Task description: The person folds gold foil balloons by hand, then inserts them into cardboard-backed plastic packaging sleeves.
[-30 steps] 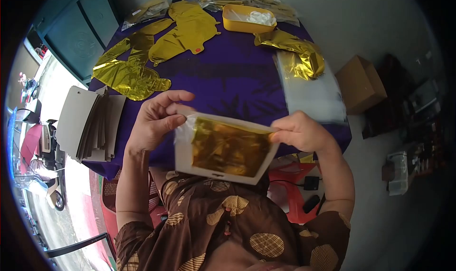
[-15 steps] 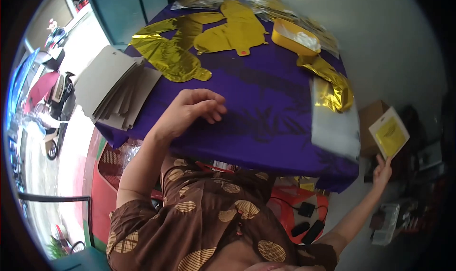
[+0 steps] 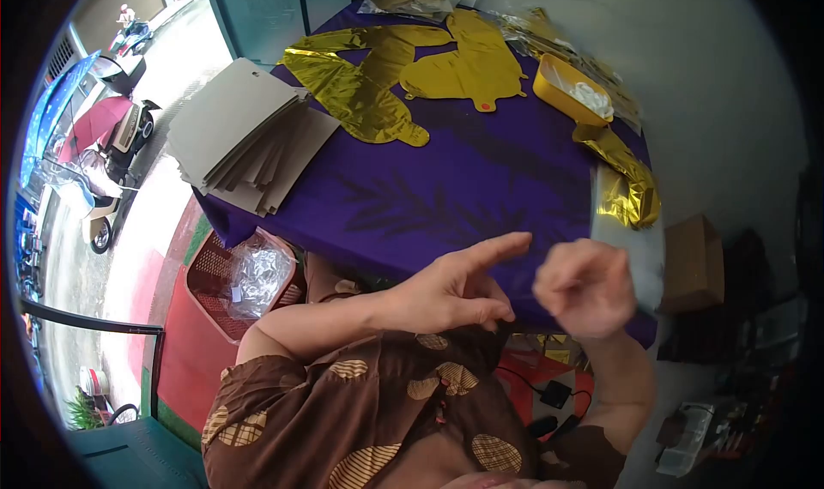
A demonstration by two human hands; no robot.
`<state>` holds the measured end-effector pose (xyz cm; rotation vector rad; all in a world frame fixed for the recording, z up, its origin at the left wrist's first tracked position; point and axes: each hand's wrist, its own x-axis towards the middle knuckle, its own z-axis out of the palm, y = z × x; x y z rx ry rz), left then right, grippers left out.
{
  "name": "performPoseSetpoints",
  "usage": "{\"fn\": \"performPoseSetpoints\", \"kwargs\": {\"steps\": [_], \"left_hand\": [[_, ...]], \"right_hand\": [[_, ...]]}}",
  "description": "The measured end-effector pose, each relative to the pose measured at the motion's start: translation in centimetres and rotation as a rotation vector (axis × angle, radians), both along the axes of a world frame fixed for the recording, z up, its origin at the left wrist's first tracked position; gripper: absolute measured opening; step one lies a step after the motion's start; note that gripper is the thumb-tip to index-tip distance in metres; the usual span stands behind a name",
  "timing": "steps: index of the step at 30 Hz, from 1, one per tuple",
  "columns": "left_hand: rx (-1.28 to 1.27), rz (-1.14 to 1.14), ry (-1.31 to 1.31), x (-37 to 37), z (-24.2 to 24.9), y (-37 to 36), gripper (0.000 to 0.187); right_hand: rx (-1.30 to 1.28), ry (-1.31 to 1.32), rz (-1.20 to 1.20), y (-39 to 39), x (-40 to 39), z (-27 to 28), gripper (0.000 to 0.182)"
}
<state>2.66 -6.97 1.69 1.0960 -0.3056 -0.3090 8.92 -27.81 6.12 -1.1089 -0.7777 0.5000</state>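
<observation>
My left hand (image 3: 463, 290) is over the table's front edge, its index finger stretched out and thumb apart, holding nothing. Close beside it on the right, my right hand (image 3: 587, 288) is raised with its fingers curled in. It is slightly blurred, and no object shows in it. The hands do not appear to touch. Beyond them on the purple tablecloth (image 3: 446, 180) lie flat gold foil balloons (image 3: 463, 64). Another crumpled gold foil balloon (image 3: 631, 184) rests on clear plastic sleeves (image 3: 648, 253), partly hidden by my right hand.
A stack of grey cards (image 3: 232, 133) stands at the table's left. A yellow tub (image 3: 566, 99) with white contents is at the back right, near packaged foil pieces (image 3: 408, 2). A red basket (image 3: 210, 274) with clear plastic is below left; a cardboard box (image 3: 693, 262) is right.
My right hand has come in from the far right, and the card-backed yellow packet it held is out of sight. My left hand has moved right and nearer. The view has shifted.
</observation>
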Motion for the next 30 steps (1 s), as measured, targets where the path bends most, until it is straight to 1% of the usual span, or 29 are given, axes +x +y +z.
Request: {"fn": "performPoseSetpoints", "kwargs": {"steps": [1,3,4,5,7,8,9,10,11,13,14,15,17,18,19,21,23,25,27,28,30], "left_hand": [[-0.069,0.029,0.043,-0.5,-0.1,-0.3,0.045],[0.017,0.021,0.140,-0.7,-1.2,1.8,0.027],[-0.021,0.076,0.229,-1.3,-0.8,2.9,0.012],[-0.044,0.126,0.227,-1.9,-1.7,4.2,0.012],[0.061,0.210,0.274,-3.3,-1.9,7.3,0.012],[0.108,0.212,0.267,-4.1,-2.4,9.0,0.012],[0.154,0.212,0.261,-4.9,-3.1,11.0,0.012],[0.235,0.216,0.278,-5.9,-3.7,12.9,0.013],[0.315,0.218,0.294,-6.8,-4.5,15.0,0.014],[0.568,0.258,0.401,-9.1,-7.0,20.0,0.014],[0.625,0.256,0.422,-10.0,-8.1,22.5,0.016],[0.681,0.254,0.445,-11.0,-9.4,24.9,0.019],[0.830,0.385,0.643,-13.6,-13.2,30.0,0.031],[1.576,0.394,0.714,-14.3,-12.7,29.3,0.036],[2.331,0.357,0.727,-14.7,-12.2,28.8,0.041],[2.289,0.571,0.691,-15.9,-12.7,33.0,0.043],[2.321,0.863,0.674,-15.8,-11.4,34.8,0.052],[2.375,1.164,0.713,-13.9,-7.2,33.2,0.062],[1.982,1.554,0.353,-13.2,-4.8,33.9,0.067],[1.758,1.705,0.176,-12.9,-3.6,34.0,0.070],[1.879,1.757,-0.042,-11.9,-0.8,32.4,0.071]], "right_hand": [[0.046,-0.012,0.080,2.4,-0.2,0.4,0.068],[0.066,-0.033,0.119,5.6,0.3,-0.2,0.068],[0.112,-0.007,0.151,7.0,0.6,-0.9,0.065],[0.157,0.020,0.183,8.4,1.0,-1.6,0.063],[0.129,-0.160,0.138,11.8,2.0,-2.2,0.059],[-0.088,-0.271,0.120,12.2,3.4,-2.4,0.057],[-0.167,-0.311,0.041,13.4,4.1,-2.3,0.044],[-0.264,-0.563,-0.097,14.5,4.9,-2.8,0.034],[-0.361,-0.814,-0.241,15.5,5.9,-3.6,0.029],[-0.493,-1.135,-0.288,16.9,8.3,-5.1,0.035],[-0.559,-1.297,-0.309,17.6,9.4,-5.8,0.038],[-0.588,-1.333,-0.304,18.4,10.3,-6.5,0.038],[-0.642,-1.406,-0.289,20.0,11.7,-7.6,0.037],[-0.627,-1.450,-0.307,20.9,12.2,-7.7,0.022],[-0.687,-1.482,-0.282,21.7,12.7,-7.6,0.019],[-0.817,-1.542,-0.227,23.0,13.6,-7.5,0.014],[-0.855,-1.620,-0.165,24.1,14.0,-6.6,0.010],[-0.896,-1.695,-0.138,24.8,13.7,-6.5,0.007],[-0.939,-1.772,-0.172,25.5,13.5,-6.5,0.005],[-0.915,-1.793,-0.211,25.7,13.4,-6.8,0.005],[-0.867,-1.832,-0.288,26.0,13.5,-7.7,0.006]]}}
